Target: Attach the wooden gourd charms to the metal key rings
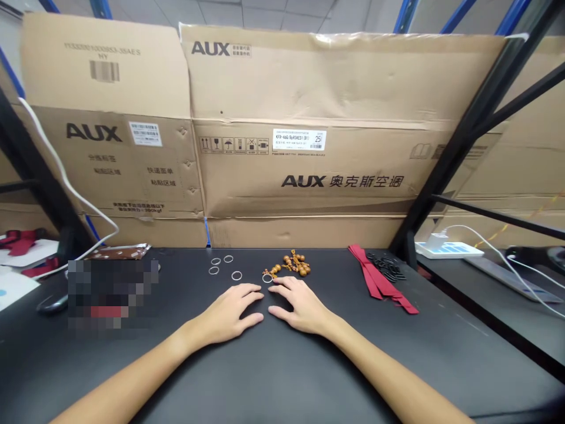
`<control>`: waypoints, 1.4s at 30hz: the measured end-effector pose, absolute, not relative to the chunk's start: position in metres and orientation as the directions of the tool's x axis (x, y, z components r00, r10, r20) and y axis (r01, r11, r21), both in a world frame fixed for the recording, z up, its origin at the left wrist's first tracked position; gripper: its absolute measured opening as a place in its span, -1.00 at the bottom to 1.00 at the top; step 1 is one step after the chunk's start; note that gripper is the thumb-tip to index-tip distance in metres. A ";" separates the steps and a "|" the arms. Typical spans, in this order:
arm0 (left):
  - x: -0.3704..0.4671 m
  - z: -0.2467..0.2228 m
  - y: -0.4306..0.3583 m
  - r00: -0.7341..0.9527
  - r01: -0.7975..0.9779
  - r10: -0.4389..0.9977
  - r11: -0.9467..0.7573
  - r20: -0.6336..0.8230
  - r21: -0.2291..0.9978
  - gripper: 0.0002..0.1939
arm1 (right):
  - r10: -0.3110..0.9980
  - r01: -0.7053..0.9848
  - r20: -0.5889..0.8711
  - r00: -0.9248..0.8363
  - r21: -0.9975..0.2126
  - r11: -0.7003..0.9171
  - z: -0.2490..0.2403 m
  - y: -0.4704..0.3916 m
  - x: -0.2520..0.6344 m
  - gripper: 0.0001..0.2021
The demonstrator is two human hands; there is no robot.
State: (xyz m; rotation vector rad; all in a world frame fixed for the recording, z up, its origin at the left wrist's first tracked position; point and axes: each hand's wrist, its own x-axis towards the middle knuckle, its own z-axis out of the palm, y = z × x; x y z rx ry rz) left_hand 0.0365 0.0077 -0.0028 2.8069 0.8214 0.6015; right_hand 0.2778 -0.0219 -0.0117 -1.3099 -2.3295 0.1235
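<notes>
My left hand (pixel 230 312) rests palm down on the black table, fingers apart and holding nothing. Facing it, my right hand (pixel 300 306) lies the same way, its fingers spread. Just beyond the right fingertips is a silver metal ring (pixel 267 278); whether they touch it I cannot tell. Another ring (pixel 237 275) lies past my left fingers, with several more rings (pixel 214 271) farther off to the left. Behind my right hand sits a cluster of amber-brown beaded pendants (pixel 302 265).
Red ribbon strips (pixel 382 280) lie on the right beside a pile of black clasp-like pieces (pixel 386 266). A blurred-out dark item (pixel 110 294) and a brown packet (pixel 117 252) lie at left. Cardboard sheets (pixel 344 135) stand behind the table (pixel 247 377). Black frame posts (pixel 445 153) flank it.
</notes>
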 end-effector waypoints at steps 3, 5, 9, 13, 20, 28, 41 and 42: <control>0.037 -0.007 0.012 0.749 0.523 0.583 -0.812 0.316 0.259 -0.54 | 0.864 0.809 0.243 -0.441 -0.309 0.500 -0.011 -0.016 0.276 -0.46; 0.039 -0.009 0.015 0.734 0.545 0.602 -0.798 0.313 0.256 -0.52 | 0.889 0.829 0.187 -0.419 -0.320 0.458 -0.011 -0.010 0.274 -0.42; 0.041 -0.010 0.016 0.726 0.578 0.627 -0.779 0.283 0.243 -0.50 | 0.911 0.848 0.143 -0.386 -0.334 0.411 -0.013 -0.004 0.272 -0.36; 0.039 -0.010 0.016 0.742 0.579 0.619 -0.785 0.256 0.220 -0.48 | 0.901 0.837 0.124 -0.417 -0.335 0.433 -0.014 -0.008 0.275 -0.34; 0.040 -0.009 0.016 0.740 0.597 0.636 -0.771 0.221 0.222 -0.45 | 0.897 0.833 0.099 -0.431 -0.337 0.438 -0.012 -0.014 0.279 -0.34; 0.041 -0.007 0.016 0.741 0.602 0.639 -0.769 0.206 0.215 -0.44 | 0.905 0.846 0.062 -0.422 -0.332 0.417 -0.008 -0.015 0.278 -0.31; 0.041 -0.009 0.017 0.749 0.581 0.619 -0.785 0.237 0.216 -0.45 | 0.897 0.839 0.083 -0.434 -0.324 0.436 -0.008 -0.014 0.279 -0.35; 0.041 -0.009 0.017 0.749 0.580 0.617 -0.786 0.239 0.212 -0.45 | 0.894 0.836 0.093 -0.439 -0.323 0.444 -0.009 -0.014 0.280 -0.36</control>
